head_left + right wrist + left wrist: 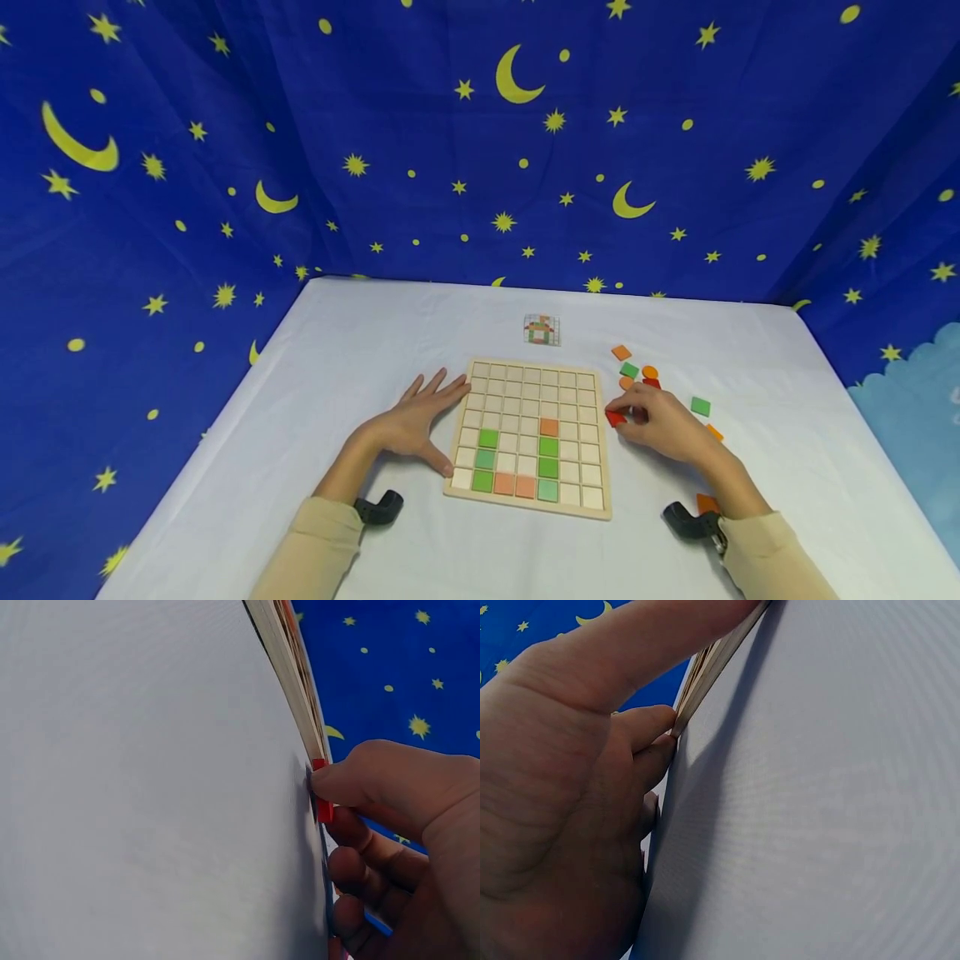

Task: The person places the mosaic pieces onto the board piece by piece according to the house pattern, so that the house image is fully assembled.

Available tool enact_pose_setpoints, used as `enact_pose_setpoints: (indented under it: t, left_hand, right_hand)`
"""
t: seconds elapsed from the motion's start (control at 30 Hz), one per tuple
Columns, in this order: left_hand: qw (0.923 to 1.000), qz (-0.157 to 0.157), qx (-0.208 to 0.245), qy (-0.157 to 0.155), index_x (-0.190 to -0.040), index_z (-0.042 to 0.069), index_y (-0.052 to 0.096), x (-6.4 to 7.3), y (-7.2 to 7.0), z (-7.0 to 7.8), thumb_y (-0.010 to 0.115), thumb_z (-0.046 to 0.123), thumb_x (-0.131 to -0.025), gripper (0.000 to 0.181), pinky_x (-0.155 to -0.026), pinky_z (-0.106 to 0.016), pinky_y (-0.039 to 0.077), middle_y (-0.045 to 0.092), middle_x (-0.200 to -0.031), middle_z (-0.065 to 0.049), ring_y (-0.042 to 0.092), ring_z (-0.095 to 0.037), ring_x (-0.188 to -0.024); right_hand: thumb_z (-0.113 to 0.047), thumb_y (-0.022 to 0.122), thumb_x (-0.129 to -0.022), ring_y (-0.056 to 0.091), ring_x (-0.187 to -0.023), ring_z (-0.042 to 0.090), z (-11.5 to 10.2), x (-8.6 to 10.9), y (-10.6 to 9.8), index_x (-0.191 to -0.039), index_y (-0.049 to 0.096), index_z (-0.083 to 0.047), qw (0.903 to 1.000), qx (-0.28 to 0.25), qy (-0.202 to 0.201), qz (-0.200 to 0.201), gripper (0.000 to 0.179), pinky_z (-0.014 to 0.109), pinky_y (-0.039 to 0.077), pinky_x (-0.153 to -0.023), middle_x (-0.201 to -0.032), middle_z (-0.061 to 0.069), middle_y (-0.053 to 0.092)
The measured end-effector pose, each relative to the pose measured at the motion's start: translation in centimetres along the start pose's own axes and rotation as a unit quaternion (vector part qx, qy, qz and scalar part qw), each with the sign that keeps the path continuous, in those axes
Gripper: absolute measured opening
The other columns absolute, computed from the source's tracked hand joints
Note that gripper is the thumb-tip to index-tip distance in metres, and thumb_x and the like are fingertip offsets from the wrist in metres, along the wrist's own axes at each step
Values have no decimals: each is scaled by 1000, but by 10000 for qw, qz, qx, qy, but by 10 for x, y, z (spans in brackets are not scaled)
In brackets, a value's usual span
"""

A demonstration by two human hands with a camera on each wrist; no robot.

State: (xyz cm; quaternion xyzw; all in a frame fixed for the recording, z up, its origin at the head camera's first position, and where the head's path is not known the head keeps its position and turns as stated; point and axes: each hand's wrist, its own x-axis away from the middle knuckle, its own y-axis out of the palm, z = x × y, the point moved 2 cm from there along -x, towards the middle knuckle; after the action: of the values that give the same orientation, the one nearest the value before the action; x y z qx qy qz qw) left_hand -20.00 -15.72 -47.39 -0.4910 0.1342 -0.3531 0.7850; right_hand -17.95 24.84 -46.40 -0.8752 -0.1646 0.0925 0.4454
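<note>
A wooden grid board (530, 505) lies on the white cloth, with green, pale green and orange square tiles in several of its lower cells. My left hand (412, 425) is spread at the board's left edge; its thumb and fingertips touch the frame. Beyond the opposite edge, my right hand (667, 423) pinches a red tile (615, 419) between thumb and fingers. In the right wrist view this red tile (325, 811) shows edge-on beside the board's corner. The left wrist view has the thumb and fingers against the board's side (718, 671).
Loose tiles lie around the right hand, among them an orange square (621, 352), a green square (701, 406) and an orange round piece (650, 372). Another orange tile (707, 504) is by the right wrist. Behind the board stands a small pattern card (542, 330).
</note>
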Motion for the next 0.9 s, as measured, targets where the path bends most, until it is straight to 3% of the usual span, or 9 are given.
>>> enact_pose_setpoints:
  t: [0.37,0.9]
  left_hand:
    - [10000,26,25,3,-156,18,16,1,-2,0,77,74,-52,133,-114,-49,-9,6,-161,3,-7,-26,-145]
    - [10000,32,57,51,-155,17,17,0,-1,1,77,74,-52,132,-114,-50,-8,7,-161,1,-7,-27,-145]
  right_hand:
    - [-14,75,-80,50,-75,15,-2,1,2,-107,72,-20,9993,-299,-43,220,28,25,42,-59,-84,-6,58]
    - [-19,77,-80,52,-76,13,-15,-2,13,-105,72,-25,9981,-492,-304,232,27,25,45,-61,-93,-9,59]
